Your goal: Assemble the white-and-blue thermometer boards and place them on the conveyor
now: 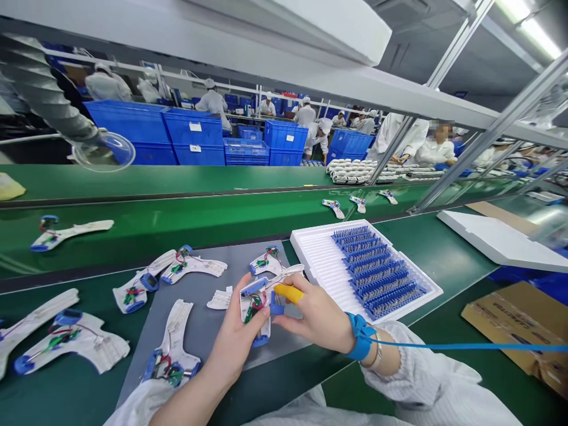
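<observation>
Left hand [233, 338] wraps a wired white plastic housing [255, 305], holding it up over the right part of the gray mat [199, 331]. Right hand [317, 313], in a blue wrist strap [360, 337], pinches the housing near a blue clip [277, 305], a yellow finger cot [287, 293] on top. More wired housings [193, 266] lie on the mat and green bench [421, 254]. A white tray [310, 260] of blue-topped pin parts [377, 272] sits right of the mat.

Two hands [315, 313], one white tray [310, 266], four wired white housings [190, 267] on gray mat [208, 331].
</observation>
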Motion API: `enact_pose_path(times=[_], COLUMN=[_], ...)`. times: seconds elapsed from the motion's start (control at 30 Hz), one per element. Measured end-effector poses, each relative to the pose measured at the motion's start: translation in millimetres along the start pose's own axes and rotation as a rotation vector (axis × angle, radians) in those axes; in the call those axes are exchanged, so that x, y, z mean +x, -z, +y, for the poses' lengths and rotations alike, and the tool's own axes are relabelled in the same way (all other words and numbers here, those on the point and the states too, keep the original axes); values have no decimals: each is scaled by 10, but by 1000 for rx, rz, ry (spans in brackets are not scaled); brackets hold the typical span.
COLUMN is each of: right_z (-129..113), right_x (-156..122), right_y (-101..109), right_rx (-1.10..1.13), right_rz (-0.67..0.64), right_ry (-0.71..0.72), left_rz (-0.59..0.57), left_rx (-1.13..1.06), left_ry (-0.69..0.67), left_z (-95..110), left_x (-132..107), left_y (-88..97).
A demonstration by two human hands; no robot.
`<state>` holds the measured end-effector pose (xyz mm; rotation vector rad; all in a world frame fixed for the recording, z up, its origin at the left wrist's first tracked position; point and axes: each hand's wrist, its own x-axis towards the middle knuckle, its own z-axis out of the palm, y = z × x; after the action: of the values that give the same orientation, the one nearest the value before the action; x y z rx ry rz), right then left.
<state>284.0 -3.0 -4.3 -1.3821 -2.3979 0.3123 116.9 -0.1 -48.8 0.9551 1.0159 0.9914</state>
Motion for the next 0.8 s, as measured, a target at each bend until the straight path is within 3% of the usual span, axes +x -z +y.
enact_pose_path(times=[0.3, 0.5, 0.6, 0.67, 0.73, 0.8], right_z=[68, -11, -5, 53, 155, 300], right_x=[-23, 25, 111, 197, 322, 510], right_y=[-92, -121, 14, 127, 196, 184], right_rx=[-280, -438, -311, -142, 40, 258], right_rz=[86, 32, 119, 206, 105, -189], right_ry=[230, 294, 316, 251, 149, 29], left_rz=[12, 84, 123, 126, 114, 73], left_rx=[-32, -77, -110, -130, -143, -116], left_ry=[17, 8, -7, 2, 19, 25], left_z=[-50, -86, -23, 33, 79, 105], left_x=[-51, -14, -4, 4, 21, 45], left_y=[-1, -30, 9, 48, 102, 204])
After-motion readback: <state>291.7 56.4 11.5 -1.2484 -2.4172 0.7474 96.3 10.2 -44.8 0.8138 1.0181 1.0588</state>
